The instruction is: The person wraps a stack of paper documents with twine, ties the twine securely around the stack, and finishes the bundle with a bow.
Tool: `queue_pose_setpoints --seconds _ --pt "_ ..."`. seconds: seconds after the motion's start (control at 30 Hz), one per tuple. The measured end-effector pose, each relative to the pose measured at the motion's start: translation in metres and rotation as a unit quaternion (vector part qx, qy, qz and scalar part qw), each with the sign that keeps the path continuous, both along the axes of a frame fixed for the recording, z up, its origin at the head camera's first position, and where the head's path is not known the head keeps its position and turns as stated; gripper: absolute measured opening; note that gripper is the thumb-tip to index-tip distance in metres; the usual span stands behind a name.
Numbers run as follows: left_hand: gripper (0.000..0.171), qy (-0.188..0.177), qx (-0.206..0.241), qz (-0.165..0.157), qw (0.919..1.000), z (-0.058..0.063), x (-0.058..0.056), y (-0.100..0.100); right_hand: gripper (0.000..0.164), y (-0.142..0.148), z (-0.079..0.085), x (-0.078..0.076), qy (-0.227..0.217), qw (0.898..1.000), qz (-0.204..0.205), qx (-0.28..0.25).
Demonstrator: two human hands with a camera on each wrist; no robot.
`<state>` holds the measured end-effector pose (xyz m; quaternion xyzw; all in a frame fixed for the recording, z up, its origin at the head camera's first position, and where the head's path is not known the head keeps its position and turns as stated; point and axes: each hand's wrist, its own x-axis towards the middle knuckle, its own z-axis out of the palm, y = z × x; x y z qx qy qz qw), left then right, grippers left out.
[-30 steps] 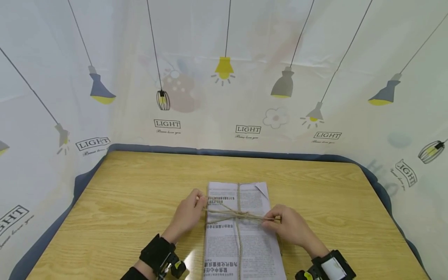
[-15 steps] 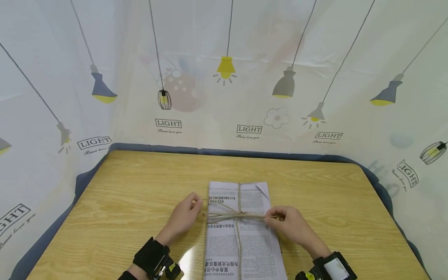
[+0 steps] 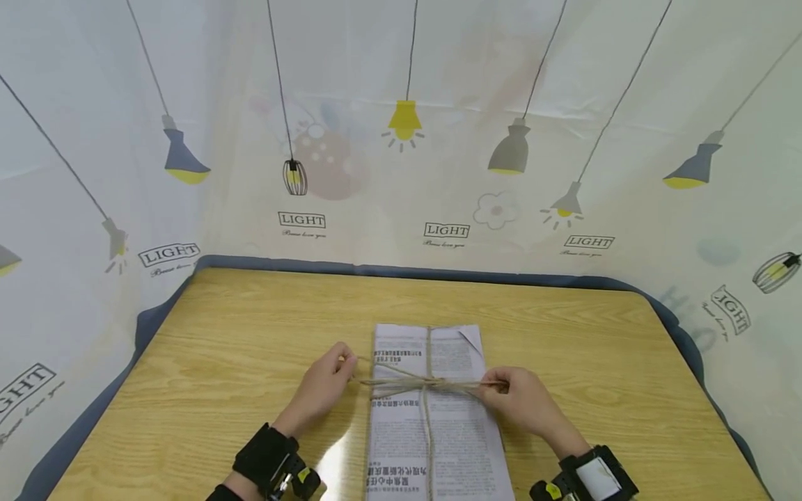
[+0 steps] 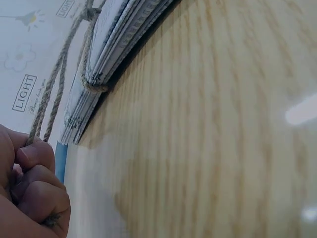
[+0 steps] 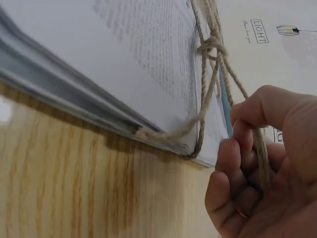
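Observation:
A stack of folded newspapers (image 3: 397,431) lies on the table, tied crosswise with brown twine (image 3: 427,417). Where the strands cross on top sits a knot (image 5: 212,47), also visible in the left wrist view. Left of the stack, my left hand (image 3: 321,384) pinches twine strands between thumb and curled fingers. In the left wrist view those strands run taut from the hand up to the knot. At the stack's right edge, my right hand (image 3: 525,402) pinches the strands on that side. A length of twine (image 5: 261,158) passes down across the right palm.
The wooden table (image 3: 250,334) extends around the stack on both sides and behind. A pale curtain (image 3: 376,167) printed with lamps hangs along the table's far and side edges. Black camera straps circle both wrists.
My left hand has moved left and slightly toward me, away from the stack, drawing its strands out. The right hand has shifted slightly right. The newspapers stay in place.

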<state>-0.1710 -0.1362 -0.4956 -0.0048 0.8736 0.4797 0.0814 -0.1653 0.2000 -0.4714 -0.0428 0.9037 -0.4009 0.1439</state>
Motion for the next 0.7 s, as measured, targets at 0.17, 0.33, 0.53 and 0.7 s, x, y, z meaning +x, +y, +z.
queue_pose_setpoints --seconds 0.17,0.33,0.53,0.7 --pt "0.013 0.002 -0.01 0.009 0.9999 -0.0017 0.0018 -0.0061 0.013 0.0011 0.003 0.0017 0.014 0.999 -0.014 0.037" --pt "0.015 -0.009 0.009 0.0 0.9999 -0.0024 0.0043 -0.0084 0.013 0.0021 0.0044 0.0012 -0.004 1.0 0.003 -0.006" --pt "0.018 -0.02 0.016 -0.001 0.9997 -0.0015 0.0056 -0.0082 0.016 0.0019 -0.0002 -0.0016 0.006 0.999 0.038 -0.032" --pt "0.02 -0.012 -0.007 0.0 0.9999 -0.0009 0.0061 -0.0103 0.009 -0.0003 -0.0051 -0.0034 0.047 0.998 0.022 0.019"
